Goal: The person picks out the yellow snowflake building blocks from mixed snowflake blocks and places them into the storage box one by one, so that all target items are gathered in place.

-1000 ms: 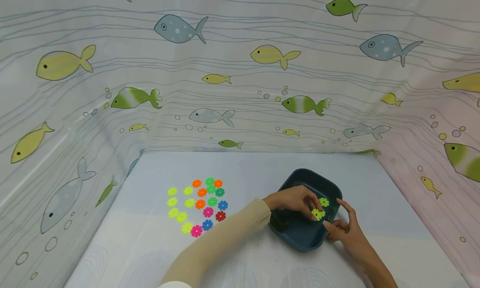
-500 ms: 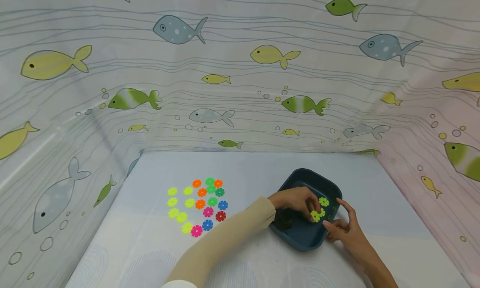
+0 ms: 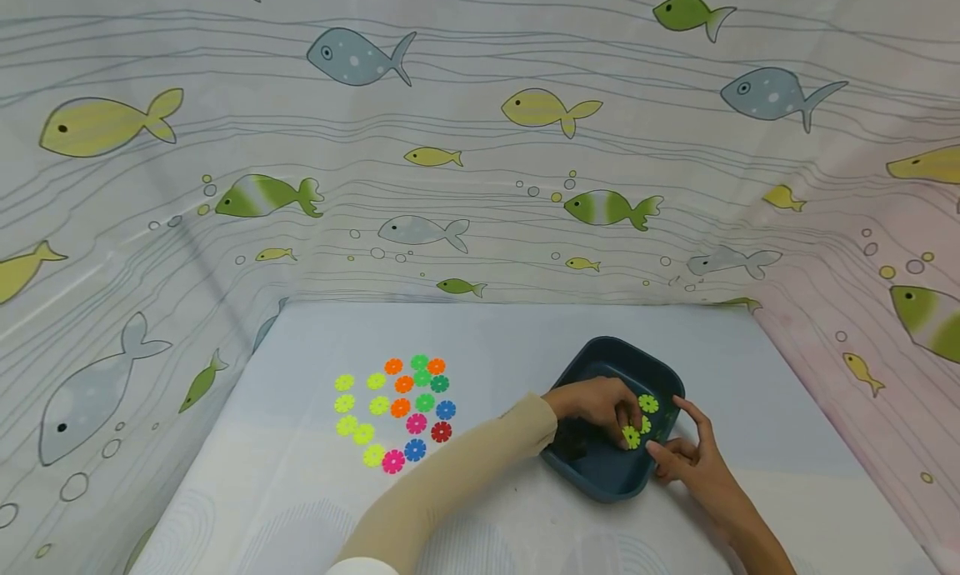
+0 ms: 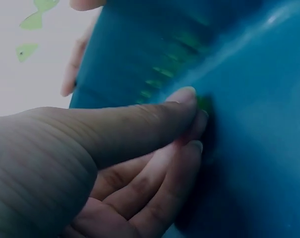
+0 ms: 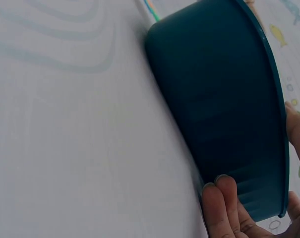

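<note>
My left hand (image 3: 600, 398) reaches into a dark blue-green plastic bin (image 3: 609, 354) and pinches a yellow-green notched interlocking disc (image 3: 631, 438) between thumb and fingers. In the left wrist view only a green sliver of the disc (image 4: 205, 103) shows past the fingertips. Just beyond it in the bin lie two more yellow-green discs, one of them a whole disc (image 3: 648, 403), the other partly covered. At the bin's right side, my right hand (image 3: 701, 467) holds the rim and wall; in the right wrist view its fingers press against the outside of the bin (image 5: 219, 109).
On the white table (image 3: 495, 342) to the left, several flat notched discs are spread out: yellow-green discs (image 3: 363, 433) at the left, orange discs (image 3: 401, 407), green, blue, pink and red ones at the right. A fish-printed curtain (image 3: 480, 183) surrounds the table.
My left hand has shifted slightly nearer within the bin, and the pinched disc has come away from the one behind it. My right hand stays in place on the bin.
</note>
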Tool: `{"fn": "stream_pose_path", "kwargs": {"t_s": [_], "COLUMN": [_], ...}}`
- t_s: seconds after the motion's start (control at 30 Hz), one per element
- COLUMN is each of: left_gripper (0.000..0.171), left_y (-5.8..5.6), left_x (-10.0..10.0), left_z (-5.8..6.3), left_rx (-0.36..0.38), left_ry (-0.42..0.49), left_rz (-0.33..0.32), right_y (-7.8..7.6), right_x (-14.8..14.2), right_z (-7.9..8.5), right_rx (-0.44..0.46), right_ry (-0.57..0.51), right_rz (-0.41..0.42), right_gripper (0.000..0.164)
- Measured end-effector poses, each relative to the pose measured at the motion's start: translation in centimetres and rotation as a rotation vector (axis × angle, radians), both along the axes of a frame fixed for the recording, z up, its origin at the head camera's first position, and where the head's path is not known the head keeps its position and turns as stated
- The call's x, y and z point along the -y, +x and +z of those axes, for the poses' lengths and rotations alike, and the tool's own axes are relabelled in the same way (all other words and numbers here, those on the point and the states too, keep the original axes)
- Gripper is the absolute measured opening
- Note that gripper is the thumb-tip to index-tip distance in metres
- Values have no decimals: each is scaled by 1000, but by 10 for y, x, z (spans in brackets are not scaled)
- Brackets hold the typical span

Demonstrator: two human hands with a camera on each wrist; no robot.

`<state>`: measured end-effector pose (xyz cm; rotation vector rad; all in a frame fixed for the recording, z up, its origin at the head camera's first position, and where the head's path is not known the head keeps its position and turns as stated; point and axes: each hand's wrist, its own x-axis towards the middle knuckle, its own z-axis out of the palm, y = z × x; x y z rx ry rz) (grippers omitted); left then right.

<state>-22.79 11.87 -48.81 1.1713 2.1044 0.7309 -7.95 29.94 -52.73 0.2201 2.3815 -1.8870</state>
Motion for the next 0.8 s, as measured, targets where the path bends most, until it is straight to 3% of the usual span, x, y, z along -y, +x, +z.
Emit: {"fn": "stream_pose_path", "kwargs": {"t_s": [0.3, 0.53, 0.8], "left_gripper": [31, 33, 34], "left_y": [2, 2, -5], "left_x": [-3, -5, 0], "left_z": [-4, -3, -2], "left_rx": [-125, -162, -190], "left_ry": [-33, -46, 16], "left_rz": [-65, -89, -108], "right_y": [1, 0, 0], "right_x": [-1, -2, 0], "right_z": [0, 0, 1], "right_rx": [4, 13, 23], "right_ry": [2, -3, -7], "right_rz": [0, -5, -8], "right_gripper": [85, 86, 86]}}
